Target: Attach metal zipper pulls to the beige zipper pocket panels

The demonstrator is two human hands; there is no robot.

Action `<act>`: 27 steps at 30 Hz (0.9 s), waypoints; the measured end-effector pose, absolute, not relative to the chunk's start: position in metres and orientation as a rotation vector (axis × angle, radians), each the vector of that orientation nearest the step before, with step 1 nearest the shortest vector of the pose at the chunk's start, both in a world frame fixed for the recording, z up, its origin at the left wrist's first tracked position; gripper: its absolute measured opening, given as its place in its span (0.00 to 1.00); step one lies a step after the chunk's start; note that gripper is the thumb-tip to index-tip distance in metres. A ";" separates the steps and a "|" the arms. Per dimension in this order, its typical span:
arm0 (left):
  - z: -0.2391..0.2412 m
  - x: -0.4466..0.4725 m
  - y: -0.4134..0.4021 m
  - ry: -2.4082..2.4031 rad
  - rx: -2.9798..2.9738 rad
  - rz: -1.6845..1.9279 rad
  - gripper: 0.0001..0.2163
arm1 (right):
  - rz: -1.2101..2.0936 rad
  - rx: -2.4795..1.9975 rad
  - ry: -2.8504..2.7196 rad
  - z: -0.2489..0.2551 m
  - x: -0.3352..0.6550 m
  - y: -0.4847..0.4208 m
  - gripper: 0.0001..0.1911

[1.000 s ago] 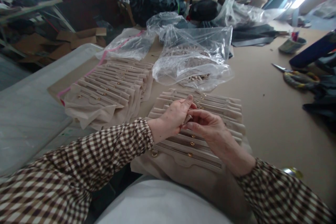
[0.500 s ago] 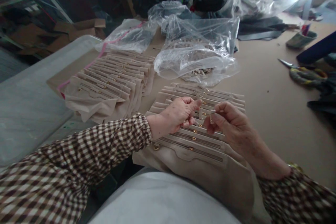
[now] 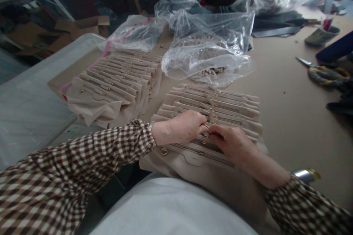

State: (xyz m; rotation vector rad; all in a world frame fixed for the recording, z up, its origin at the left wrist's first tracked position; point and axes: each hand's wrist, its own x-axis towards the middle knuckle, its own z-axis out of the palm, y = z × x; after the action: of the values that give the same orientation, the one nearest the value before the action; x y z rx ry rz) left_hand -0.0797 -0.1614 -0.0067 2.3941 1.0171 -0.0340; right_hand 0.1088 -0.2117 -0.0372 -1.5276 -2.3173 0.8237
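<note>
A fanned stack of beige fabric pieces [image 3: 176, 159] lies in front of me, each with a zipper [image 3: 217, 158] and a small gold slider [image 3: 201, 153]. My left hand [image 3: 183, 126] is closed over the middle of the stack, its fingertips pinched at a zipper; what they grip is hidden. My right hand [image 3: 237, 143] meets it from the right, thumb and fingers pinching a small beige strip, mostly hidden, by the sliders. Farther back in the stack, narrow beige pull tabs [image 3: 211, 100] hang on some sliders. A gold ring [image 3: 164, 151] sits at the near left.
A second fanned stack of beige zippered pieces [image 3: 116, 80] lies left. Behind is a clear plastic bag [image 3: 206, 58] holding many small beige strips. Scissors [image 3: 317, 71] and a cup [image 3: 322, 36] stand right on the table [image 3: 286, 117]. Cardboard boxes [image 3: 79, 31] are far left.
My right hand has moved left and down with the small beige strip, and its fingertips now meet my left hand's. My left hand has turned palm-down, slightly lower. A shiny cylinder shows beside my right wrist.
</note>
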 end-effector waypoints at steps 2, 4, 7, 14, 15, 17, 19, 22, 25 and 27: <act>-0.008 -0.080 -0.163 1.010 2.490 -0.094 0.13 | 0.783 -1.546 -2.332 -0.039 0.108 -0.212 0.12; -0.009 -0.080 -0.164 1.023 2.534 -0.104 0.13 | 0.762 -1.549 -2.344 -0.041 0.108 -0.211 0.11; -0.009 -0.079 -0.165 1.048 2.544 -0.106 0.13 | 0.729 -1.519 -2.350 -0.044 0.109 -0.210 0.10; -0.005 -0.081 -0.166 1.035 2.565 -0.161 0.13 | 0.674 -1.504 -2.378 -0.044 0.109 -0.208 0.10; -0.005 -0.082 -0.166 1.034 2.570 -0.139 0.13 | 0.679 -1.490 -2.373 -0.044 0.109 -0.208 0.10; -0.007 -0.084 -0.167 1.036 2.564 -0.089 0.13 | 0.703 -1.451 -2.368 -0.043 0.109 -0.208 0.10; -0.008 -0.085 -0.167 1.045 2.552 -0.069 0.13 | 0.724 -1.439 -2.375 -0.043 0.109 -0.209 0.10; -0.007 -0.084 -0.170 1.098 2.528 -0.099 0.12 | 0.670 -1.502 -2.411 -0.044 0.107 -0.211 0.08; -0.006 -0.082 -0.172 1.165 2.497 -0.120 0.12 | 0.575 -1.563 -2.450 -0.046 0.104 -0.212 0.08; -0.006 -0.082 -0.174 1.187 2.503 -0.135 0.12 | 0.557 -1.597 -2.462 -0.046 0.102 -0.213 0.08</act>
State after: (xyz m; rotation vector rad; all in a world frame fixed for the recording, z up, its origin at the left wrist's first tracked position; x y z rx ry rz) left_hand -0.0816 -0.1738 -0.0057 2.5031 1.1867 -0.1346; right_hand 0.1020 -0.2130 -0.0457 -1.5975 -2.4619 0.5566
